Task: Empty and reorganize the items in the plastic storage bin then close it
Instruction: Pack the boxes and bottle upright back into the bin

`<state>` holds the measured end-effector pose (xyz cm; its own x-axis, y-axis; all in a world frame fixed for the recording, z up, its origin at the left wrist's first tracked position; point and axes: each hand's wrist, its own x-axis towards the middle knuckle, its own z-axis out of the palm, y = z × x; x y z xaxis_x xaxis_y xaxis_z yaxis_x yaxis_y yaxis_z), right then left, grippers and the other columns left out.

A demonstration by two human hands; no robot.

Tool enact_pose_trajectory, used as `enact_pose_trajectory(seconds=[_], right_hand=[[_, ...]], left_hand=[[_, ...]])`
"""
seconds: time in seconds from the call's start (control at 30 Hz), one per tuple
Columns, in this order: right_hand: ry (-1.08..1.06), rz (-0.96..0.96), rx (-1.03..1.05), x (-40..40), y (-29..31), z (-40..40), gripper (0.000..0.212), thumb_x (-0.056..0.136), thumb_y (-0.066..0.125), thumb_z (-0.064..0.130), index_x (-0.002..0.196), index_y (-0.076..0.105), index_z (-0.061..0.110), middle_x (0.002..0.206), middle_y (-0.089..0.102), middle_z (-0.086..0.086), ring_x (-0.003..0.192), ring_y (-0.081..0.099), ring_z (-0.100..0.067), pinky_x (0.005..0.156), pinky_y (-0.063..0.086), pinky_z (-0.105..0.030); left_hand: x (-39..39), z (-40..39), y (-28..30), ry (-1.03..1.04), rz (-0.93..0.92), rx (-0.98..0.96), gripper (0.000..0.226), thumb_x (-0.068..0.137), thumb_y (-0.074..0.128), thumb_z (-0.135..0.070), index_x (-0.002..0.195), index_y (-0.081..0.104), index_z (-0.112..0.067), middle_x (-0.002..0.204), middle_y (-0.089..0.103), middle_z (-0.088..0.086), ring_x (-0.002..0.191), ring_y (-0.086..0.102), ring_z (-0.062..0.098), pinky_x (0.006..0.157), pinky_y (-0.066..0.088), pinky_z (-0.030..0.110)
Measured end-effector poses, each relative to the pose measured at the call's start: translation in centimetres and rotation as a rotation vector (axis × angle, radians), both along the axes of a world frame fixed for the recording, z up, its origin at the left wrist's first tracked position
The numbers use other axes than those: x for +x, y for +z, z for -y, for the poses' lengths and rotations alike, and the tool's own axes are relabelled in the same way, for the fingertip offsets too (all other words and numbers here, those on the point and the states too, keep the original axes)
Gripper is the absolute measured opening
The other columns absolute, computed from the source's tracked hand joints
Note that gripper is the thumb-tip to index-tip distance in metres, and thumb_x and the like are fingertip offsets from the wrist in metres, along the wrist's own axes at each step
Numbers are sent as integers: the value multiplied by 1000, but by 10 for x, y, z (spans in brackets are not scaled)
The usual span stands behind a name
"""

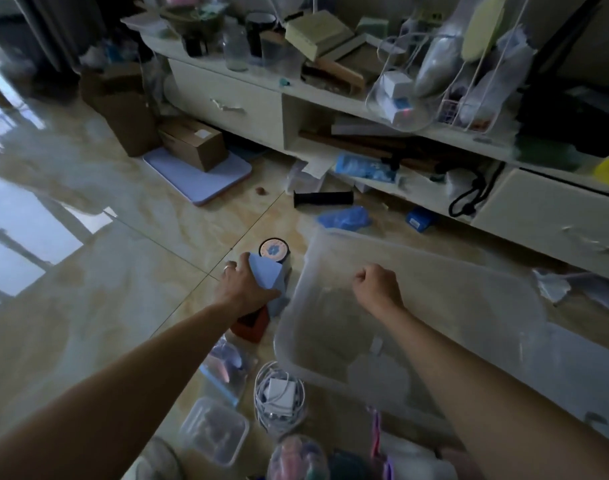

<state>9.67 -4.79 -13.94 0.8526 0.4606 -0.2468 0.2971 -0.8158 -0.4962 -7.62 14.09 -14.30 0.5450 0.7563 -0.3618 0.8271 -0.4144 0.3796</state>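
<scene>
Head view, looking down at a glossy tiled floor. Clear plastic storage bin sits right of centre in the frame, tilted, its interior apparently bare; contents hard to confirm through the translucent walls. Right hand is curled into a fist above the bin's near-left area; whether it grips the rim cannot be told. Left hand, ring on one finger, is closed around a light blue box just left of the bin. Round lidded tin stands directly behind the blue box, touching or nearly so. A red box lies under the left wrist.

Lower centre of frame: a clear round tub of white cables and a charger, a clear lidded container, a zip pouch.

Upper frame: low cream cabinet, cluttered top. Black cylindrical grip on the floor before it; cardboard box on a pale mat at upper left.
</scene>
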Motion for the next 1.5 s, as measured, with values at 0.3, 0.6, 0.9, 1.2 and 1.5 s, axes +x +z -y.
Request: enact_pose_trajectory(seconds=[0.3, 0.6, 0.9, 1.2, 1.5], right_hand=[[-12, 23, 26, 8, -54, 17, 20, 88, 54, 11, 95, 73, 12, 102, 74, -15, 100, 66, -34, 83, 52, -34], [-80, 253, 399, -13, 14, -12, 17, 93, 52, 9, 83, 65, 14, 84, 68, 0, 75, 59, -10, 60, 38, -14], [423, 7, 716, -39, 96, -66, 104, 76, 83, 45, 154, 23, 11, 150, 40, -5, 133, 45, -13, 100, 47, -20], [48, -1057, 866, 16, 76, 32, 85, 43, 98, 39, 118, 66, 16, 100, 75, -8, 87, 74, -24, 67, 60, -38], [-329, -1117, 115, -1, -44, 49, 71, 68, 86, 43, 124, 65, 4, 101, 75, -18, 88, 70, -31, 83, 55, -41]], left_hand=[[3, -4, -56, 54, 71, 122, 111, 65, 81, -52, 147, 14, -17, 130, 48, 15, 118, 48, 34, 95, 40, 48], [5, -4, 19, 269, 477, 250, 93, 61, 52, -70, 137, 32, -21, 111, 41, 3, 108, 46, 29, 93, 47, 52], [39, 9, 148, 242, 637, 152, 77, 58, 49, -81, 110, 45, -25, 107, 52, 1, 96, 55, 22, 80, 56, 45], [21, -9, 136, -172, 135, -35, 80, 83, 49, -77, 128, 54, -11, 116, 61, 9, 106, 60, 28, 95, 49, 41], [-31, -7, -24, -714, -527, 147, 105, 69, 83, -45, 150, 16, -39, 155, 17, 8, 141, 21, 33, 103, 45, 51]])
